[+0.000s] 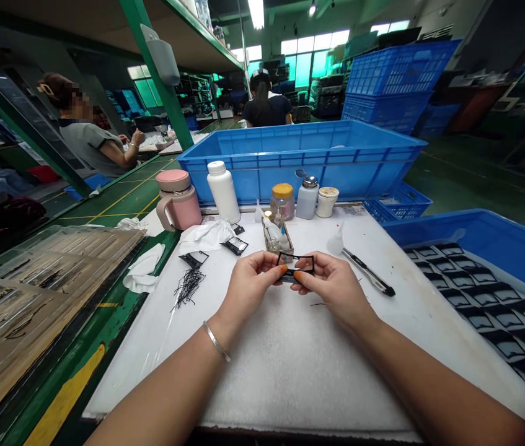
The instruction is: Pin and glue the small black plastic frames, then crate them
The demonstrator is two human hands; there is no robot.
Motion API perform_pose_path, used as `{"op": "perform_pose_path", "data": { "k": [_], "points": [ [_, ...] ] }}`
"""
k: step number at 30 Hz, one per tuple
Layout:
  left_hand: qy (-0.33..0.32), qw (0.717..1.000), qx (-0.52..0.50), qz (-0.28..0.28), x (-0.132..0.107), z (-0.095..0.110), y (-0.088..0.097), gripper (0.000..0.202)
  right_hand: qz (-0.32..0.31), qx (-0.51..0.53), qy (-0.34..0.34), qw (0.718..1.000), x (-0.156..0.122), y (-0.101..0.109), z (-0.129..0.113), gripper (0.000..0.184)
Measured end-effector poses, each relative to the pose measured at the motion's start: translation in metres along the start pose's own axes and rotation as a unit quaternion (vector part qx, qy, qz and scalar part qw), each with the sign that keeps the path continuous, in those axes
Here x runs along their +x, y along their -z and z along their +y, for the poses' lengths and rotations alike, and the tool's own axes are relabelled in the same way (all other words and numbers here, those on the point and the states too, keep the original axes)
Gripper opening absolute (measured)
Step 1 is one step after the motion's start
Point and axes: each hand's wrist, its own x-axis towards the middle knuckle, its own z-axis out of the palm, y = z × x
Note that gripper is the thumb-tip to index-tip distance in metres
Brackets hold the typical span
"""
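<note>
Between my two hands I hold a small black frame with a clear window above the white work surface. My left hand pinches its left end, thumb in front. The right end is gripped by my right hand, thumb also in front. Similar black frames lie to the left, beside a heap of thin black strips. Right of my right hand rests a utility knife, near a small squeeze bottle. A little box of small bottles stands just beyond my fingers.
Behind stand a pink mug, white bottle, jar and pump bottle, backed by a large blue crate. A blue bin with rows of black frames is at right. Compartmented trays lie left. Two people sit farther back.
</note>
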Motion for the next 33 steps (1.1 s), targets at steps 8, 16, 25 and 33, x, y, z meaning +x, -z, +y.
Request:
{"op": "perform_pose_path", "data": {
  "k": [8, 16, 25, 33],
  "points": [
    [0.004, 1.0, -0.001, -0.002, 0.001, -0.001, -0.001, 0.02, 0.0, -0.002, 0.012, 1.0, 0.001, 0.002, 0.004, 0.029],
    [-0.003, 1.0, 0.0, -0.02, 0.002, -0.007, -0.001, 0.023, -0.006, 0.007, 0.005, 1.0, 0.0, 0.002, 0.006, 0.028],
    [0.049, 0.995, -0.076, -0.052, 0.003, -0.008, 0.004, 0.025, -0.064, -0.003, -0.022, 0.998, 0.007, 0.016, 0.003, 0.038],
    [0.134, 0.981, -0.107, -0.096, 0.002, -0.007, 0.006, 0.026, -0.003, -0.042, 0.01, 0.999, 0.006, 0.027, -0.004, 0.033]
  ]
}}
